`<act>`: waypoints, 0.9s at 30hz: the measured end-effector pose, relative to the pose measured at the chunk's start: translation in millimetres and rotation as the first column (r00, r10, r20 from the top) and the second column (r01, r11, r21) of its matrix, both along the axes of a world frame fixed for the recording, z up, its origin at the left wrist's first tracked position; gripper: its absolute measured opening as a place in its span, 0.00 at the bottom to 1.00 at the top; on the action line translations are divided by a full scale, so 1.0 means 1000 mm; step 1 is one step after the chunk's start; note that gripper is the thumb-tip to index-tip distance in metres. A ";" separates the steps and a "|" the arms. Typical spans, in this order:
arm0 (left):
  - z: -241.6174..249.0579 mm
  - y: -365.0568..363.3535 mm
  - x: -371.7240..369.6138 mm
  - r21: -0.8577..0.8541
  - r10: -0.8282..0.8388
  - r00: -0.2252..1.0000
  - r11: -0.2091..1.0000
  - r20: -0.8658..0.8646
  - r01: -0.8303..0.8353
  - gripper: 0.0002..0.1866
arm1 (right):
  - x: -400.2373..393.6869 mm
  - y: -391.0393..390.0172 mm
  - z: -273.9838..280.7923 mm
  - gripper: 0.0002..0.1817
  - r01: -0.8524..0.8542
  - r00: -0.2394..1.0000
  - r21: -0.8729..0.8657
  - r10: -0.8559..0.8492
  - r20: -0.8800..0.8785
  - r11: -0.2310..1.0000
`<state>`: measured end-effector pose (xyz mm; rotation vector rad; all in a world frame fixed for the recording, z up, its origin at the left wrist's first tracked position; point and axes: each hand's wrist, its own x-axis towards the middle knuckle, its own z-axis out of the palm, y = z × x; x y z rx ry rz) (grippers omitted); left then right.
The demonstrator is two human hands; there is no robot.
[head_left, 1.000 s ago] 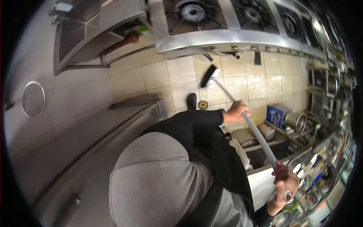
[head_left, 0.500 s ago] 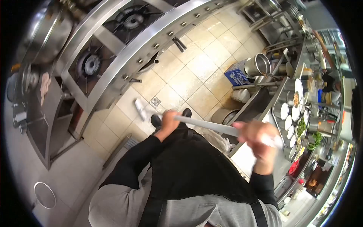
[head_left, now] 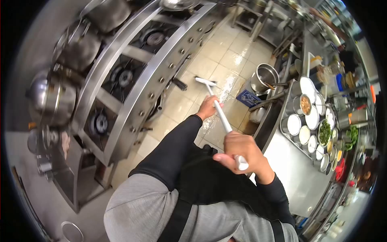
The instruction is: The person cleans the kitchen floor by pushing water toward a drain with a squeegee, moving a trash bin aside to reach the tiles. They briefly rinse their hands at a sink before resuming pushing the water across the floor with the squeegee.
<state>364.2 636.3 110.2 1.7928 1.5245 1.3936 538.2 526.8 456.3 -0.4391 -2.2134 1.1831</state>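
Broom [head_left: 223, 118]: clenched in left grip [head_left: 208, 108] and right grip [head_left: 242, 150], slanting down toward floor [head_left: 177, 108] beside stove [head_left: 139, 82].

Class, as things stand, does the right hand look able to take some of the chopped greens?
Probably not: the right hand is wrapped around the white handle and would first have to let go. Otherwise the way looks free, with the chopped greens uncovered on that side.
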 end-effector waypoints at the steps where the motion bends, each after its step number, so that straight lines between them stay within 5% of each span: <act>1: 0.016 0.019 0.013 0.027 -0.228 0.972 0.973 -0.057 0.230 0.15 | 0.015 0.003 0.006 0.22 0.111 0.988 -0.012 -0.112 -0.104 0.994; 2: 0.034 0.027 0.040 -0.242 -0.287 0.956 0.925 0.058 0.292 0.15 | 0.031 0.007 0.016 0.22 0.213 0.956 -0.029 -0.215 -0.202 0.977; 3: 0.032 0.039 0.068 -0.177 -0.374 0.926 0.916 -0.051 0.360 0.16 | 0.049 0.010 0.033 0.24 0.332 0.905 0.049 -0.304 -0.298 0.942; 4: 0.054 0.037 0.094 -0.198 -0.466 0.884 0.863 0.045 0.465 0.16 | 0.068 0.015 0.046 0.25 0.325 0.858 -0.016 -0.302 -0.415 0.945; 5: 0.066 0.034 0.118 -0.024 -0.618 0.779 0.782 0.106 0.623 0.14 | 0.086 0.019 0.059 0.25 0.306 0.797 -0.071 -0.297 -0.527 0.949; 6: 0.050 0.040 0.142 -0.112 -0.772 0.632 0.623 0.072 0.774 0.13 | 0.105 0.023 0.072 0.26 0.281 0.722 -0.113 -0.287 -0.629 0.953; 7: 0.067 0.043 0.146 -0.190 -0.871 0.487 0.490 -0.063 0.851 0.11 | 0.115 0.039 0.090 0.25 0.070 0.778 -0.214 -0.188 -0.600 0.974; 9: 0.063 0.060 0.152 -0.283 -0.986 0.168 0.160 0.005 0.946 0.14 | 0.115 0.069 0.100 0.24 0.058 0.873 -0.234 -0.163 -0.460 0.971; 12: 0.048 0.135 0.145 -0.344 -0.999 0.050 0.051 -0.010 0.938 0.14 | 0.096 0.105 0.079 0.24 0.488 0.691 -0.372 -0.610 -0.388 0.790; 14: 0.024 0.206 0.125 -0.338 -0.998 0.054 0.059 -0.025 0.939 0.12 | 0.068 0.145 0.048 0.24 0.569 0.649 -0.338 -0.662 -0.375 0.750; 17: -0.021 0.317 0.065 -0.337 -0.933 0.350 0.356 -0.080 0.871 0.07 | 0.014 0.231 -0.019 0.23 0.709 0.596 -0.200 -0.726 -0.343 0.677; 18: -0.054 0.351 0.048 -0.266 -0.830 0.537 0.558 -0.155 0.786 0.07 | -0.006 0.262 -0.037 0.21 0.736 0.589 -0.181 -0.750 -0.301 0.652; 21: -0.035 0.446 -0.004 -0.236 -0.508 0.854 0.849 -0.115 0.473 0.14 | -0.049 0.373 -0.094 0.17 0.784 0.558 -0.171 -0.798 -0.227 0.596; 24: -0.028 0.537 -0.034 -0.290 -0.393 0.907 0.895 -0.153 0.339 0.39 | -0.075 0.476 -0.130 0.13 0.852 0.509 -0.152 -0.861 0.009 0.502; 27: 0.001 0.605 -0.030 -0.502 -0.528 0.732 0.814 -0.431 0.291 0.37 | -0.065 0.537 -0.185 0.11 0.797 0.585 -0.182 -0.811 -0.003 0.576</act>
